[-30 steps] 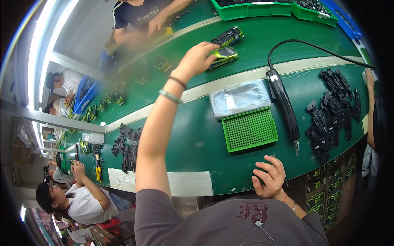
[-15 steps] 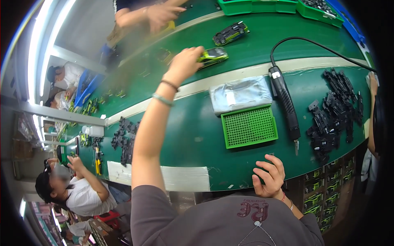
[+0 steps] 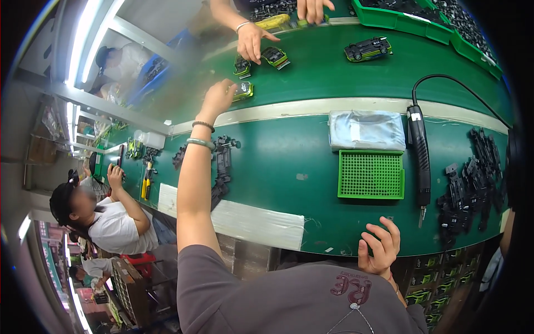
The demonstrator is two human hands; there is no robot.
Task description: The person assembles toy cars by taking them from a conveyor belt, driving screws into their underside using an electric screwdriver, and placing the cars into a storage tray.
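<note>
Toy car [image 3: 244, 89], lime green, dark-topped, partly covered

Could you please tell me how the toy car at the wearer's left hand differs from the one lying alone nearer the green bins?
The first car sits roof up, while the second car lies with its black underside showing. The left hand has its fingers on the first car, partly hiding it; no hand touches the second car, which shows whole. Both are green and black.

Car [image 3: 245, 90] pt. hidden by L hand [image 3: 218, 98]
</note>
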